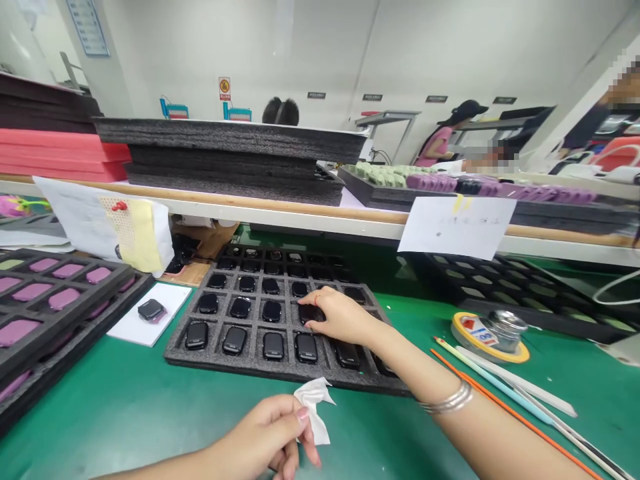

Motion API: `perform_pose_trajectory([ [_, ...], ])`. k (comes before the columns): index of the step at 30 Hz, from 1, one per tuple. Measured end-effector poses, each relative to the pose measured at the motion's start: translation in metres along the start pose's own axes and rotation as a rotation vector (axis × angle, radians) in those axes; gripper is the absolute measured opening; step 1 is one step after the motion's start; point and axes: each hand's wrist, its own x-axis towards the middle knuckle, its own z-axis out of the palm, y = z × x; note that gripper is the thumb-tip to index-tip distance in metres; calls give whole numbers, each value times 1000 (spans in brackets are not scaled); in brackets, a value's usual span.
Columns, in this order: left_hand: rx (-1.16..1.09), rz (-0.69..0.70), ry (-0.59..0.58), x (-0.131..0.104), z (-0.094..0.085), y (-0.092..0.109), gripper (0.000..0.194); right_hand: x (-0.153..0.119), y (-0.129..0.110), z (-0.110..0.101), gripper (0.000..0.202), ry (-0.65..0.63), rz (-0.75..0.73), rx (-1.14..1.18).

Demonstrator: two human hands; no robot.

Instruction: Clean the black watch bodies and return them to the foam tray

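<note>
A black foam tray (230, 367) lies on the green table, its compartments holding several black smartwatch bodies (273, 345). Reaching over the tray, my right hand (340, 316) has thumb and fingers closed around a dark smartwatch body (313, 313) that still sits in its compartment; the fingers partly cover it. In front of the tray, my left hand (275, 430) pinches a crumpled white wipe (316, 407) between thumb and fingers. Left of the tray, one more watch body (151, 309) rests on a white paper pad (133, 327).
Trays with purple pieces (65, 299) stand at left. On the right are a yellow tape roll (467, 337), a metal-capped glass jar (506, 327), and several pens and sticks (520, 393). A shelf (300, 215) with foam stacks crosses above the table. Co-workers (443, 140) are in the background.
</note>
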Motion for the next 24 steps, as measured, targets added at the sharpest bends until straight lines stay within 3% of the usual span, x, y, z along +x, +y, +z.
perform_pose_trajectory([
  [7,54,11,-28,-4,0,5,64,34,-20,-18,27,-150,1,-77],
  [14,78,14,-35,4,-4,0,67,59,-59,-1,31,-185,-34,-168],
  [20,45,23,-31,13,-8,-13,73,75,-82,-7,31,-192,-22,-269],
  [24,23,17,-52,25,-13,-25,74,93,-103,0,33,-210,-92,-258],
])
